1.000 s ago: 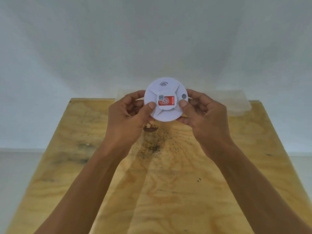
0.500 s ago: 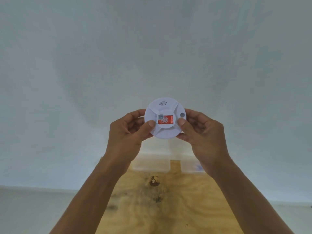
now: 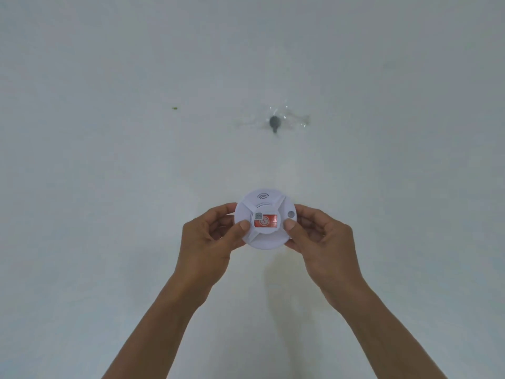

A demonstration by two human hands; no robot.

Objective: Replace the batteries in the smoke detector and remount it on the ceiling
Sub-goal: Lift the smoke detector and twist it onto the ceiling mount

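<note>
Raised from above the wooden tabletop, which has dropped out of view, the smoke detector [image 3: 264, 219] now sits against a plain white ceiling [image 3: 109, 187], held up between both hands in the lower centre of the view; its round white face is turned to the camera, showing a red label [image 3: 266, 221] at the centre, a small grey code square [image 3: 258, 215] at the label's upper left, a curved-lines symbol [image 3: 263, 196] near the top edge and a small round grey button [image 3: 291, 214] at the right rim; the left hand [image 3: 209, 239] grips the left rim, thumb pressed on the face and fingers curled behind; the right hand [image 3: 322, 242] grips the right rim likewise, thumb on the face just below the button and fingers curled behind; both forearms rise from the bottom edge; well above the detector, a dark round fitting [image 3: 273, 122] sits on the ceiling amid blurred glossy streaks, its detail too smeared to tell; a small greenish speck [image 3: 174, 108] marks the ceiling farther left.
</note>
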